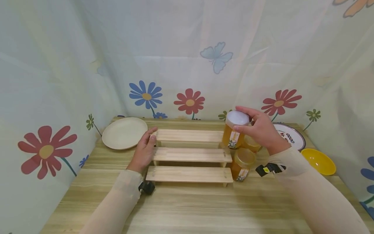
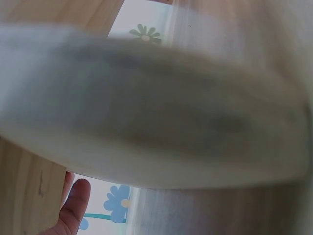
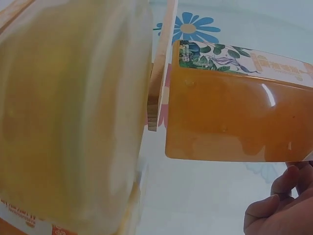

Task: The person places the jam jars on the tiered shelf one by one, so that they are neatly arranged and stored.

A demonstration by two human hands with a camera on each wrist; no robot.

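A wooden three-step rack (image 1: 190, 154) stands mid-table. My left hand (image 1: 143, 152) grips the left end of its top step, the thumb in front; in the left wrist view, a blurred pale shape hides most of the rack. By its white lid, my right hand (image 1: 261, 128) holds a honey jar (image 1: 229, 135) upright beside the top step's right end. The right wrist view shows this jar's amber body (image 3: 230, 117) and flat base raised near the step's end. Two more honey jars stand right of the rack: one in front (image 1: 240, 162), another behind it (image 1: 252, 144), partly hidden.
A cream plate (image 1: 124, 133) lies at the back left of the wooden table (image 1: 187, 208). At the right are a white plate with a dark rim and printed design (image 1: 295, 138) and a yellow bowl (image 1: 318, 161). A flower-printed curtain (image 1: 175, 65) encloses the back and sides.
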